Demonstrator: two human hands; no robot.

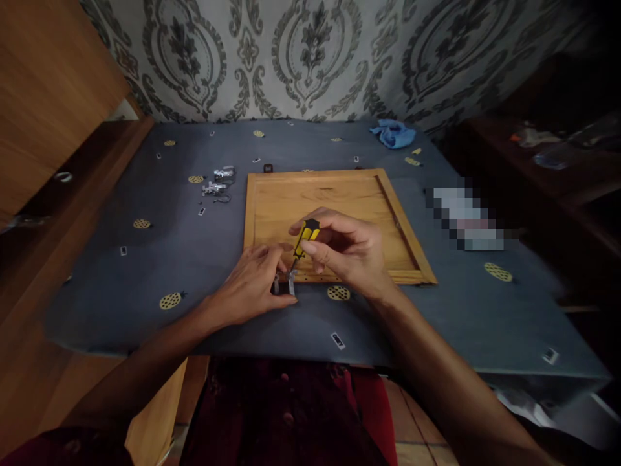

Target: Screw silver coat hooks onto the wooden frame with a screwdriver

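A framed wooden panel lies on the blue-grey tablecloth. Fingers of my right hand are closed round a yellow and black screwdriver, its shaft tilted down to the left. At its lower end, a metal hinge sits at the panel's near left edge. My left hand holds the hinge there, thumb in front and fingers over the frame. Where the screwdriver tip meets the hinge is too small to make out.
More metal hinges lie left of the panel. A blue cloth is at the back right of the table. To the right is a pixelated item. A wooden cabinet stands at the left, and a patterned curtain hangs behind.
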